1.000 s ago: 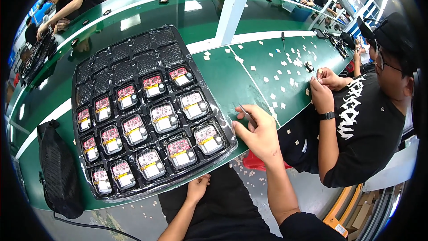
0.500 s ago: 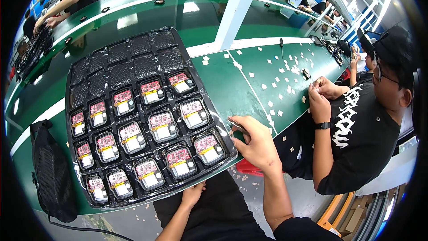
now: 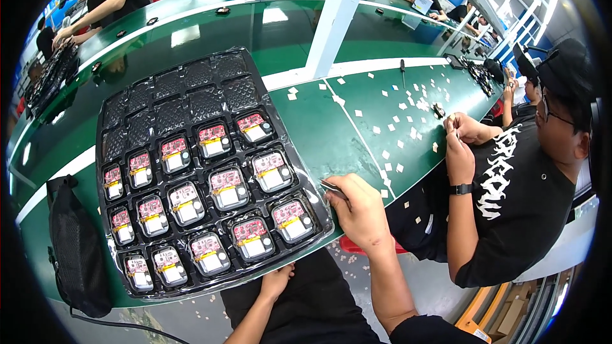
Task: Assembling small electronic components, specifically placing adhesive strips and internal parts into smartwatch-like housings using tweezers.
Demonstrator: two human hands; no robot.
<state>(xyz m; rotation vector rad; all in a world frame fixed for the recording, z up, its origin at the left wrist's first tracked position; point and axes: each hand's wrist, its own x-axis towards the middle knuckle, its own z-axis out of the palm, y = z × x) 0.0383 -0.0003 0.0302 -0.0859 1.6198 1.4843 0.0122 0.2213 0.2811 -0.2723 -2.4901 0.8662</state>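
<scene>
My right hand point(image 3: 362, 213) is closed in a pinch beside the right edge of a black plastic tray point(image 3: 153, 92). Between its thumb and fingers is a slim dark tool point(image 3: 333, 188) that looks like tweezers, its tip by the tray's rim. Several small open devices sit in the tray's three near rows, each with a red circuit board, a yellow strip and a white block; one device point(image 3: 294, 220) lies closest to this hand. My left hand point(image 3: 278, 282) rests low at the tray's near edge, above my lap. Its fingers are partly hidden.
A black mesh bag point(image 3: 78, 251) lies left of the tray on the green bench point(image 3: 306, 111). Small pale square pieces are scattered to the right, near a screwdriver point(image 3: 402, 71). A co-worker point(image 3: 519, 178) sits at my right. A white post point(image 3: 336, 22) rises behind the tray.
The view has shifted slightly, so the tray sits a little lower in it. My right hand is slightly lower and further left, with the slim tool showing more plainly. My left hand stays put.
</scene>
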